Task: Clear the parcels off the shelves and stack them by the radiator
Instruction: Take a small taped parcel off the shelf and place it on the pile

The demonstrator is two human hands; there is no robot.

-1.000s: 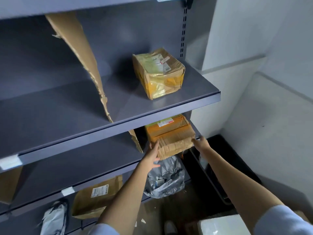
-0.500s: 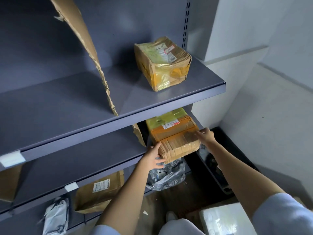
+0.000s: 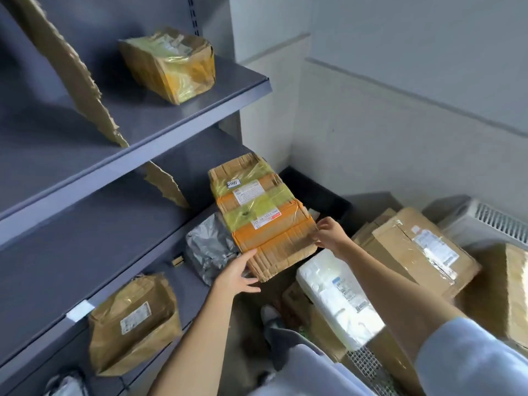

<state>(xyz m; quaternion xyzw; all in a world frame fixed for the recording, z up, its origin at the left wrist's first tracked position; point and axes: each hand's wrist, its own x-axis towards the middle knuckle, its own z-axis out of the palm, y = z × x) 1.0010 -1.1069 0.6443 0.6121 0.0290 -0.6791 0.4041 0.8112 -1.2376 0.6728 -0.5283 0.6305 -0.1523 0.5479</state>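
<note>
Grey metal shelves [image 3: 183, 118], corner wall right. Left hand [image 3: 237, 274] and right hand [image 3: 330, 234] grip taped box [image 3: 263, 221], half past shelf edge; radiator [image 3: 497, 221] near.

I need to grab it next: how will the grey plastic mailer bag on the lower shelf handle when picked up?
The grey mailer bag looks crumpled and creased, so it will probably flop and sag rather than hold shape. Its glossy film may be slippery; gripping a fold seems safer. It seems lightly filled, so likely light, though the contents are hidden.
</note>
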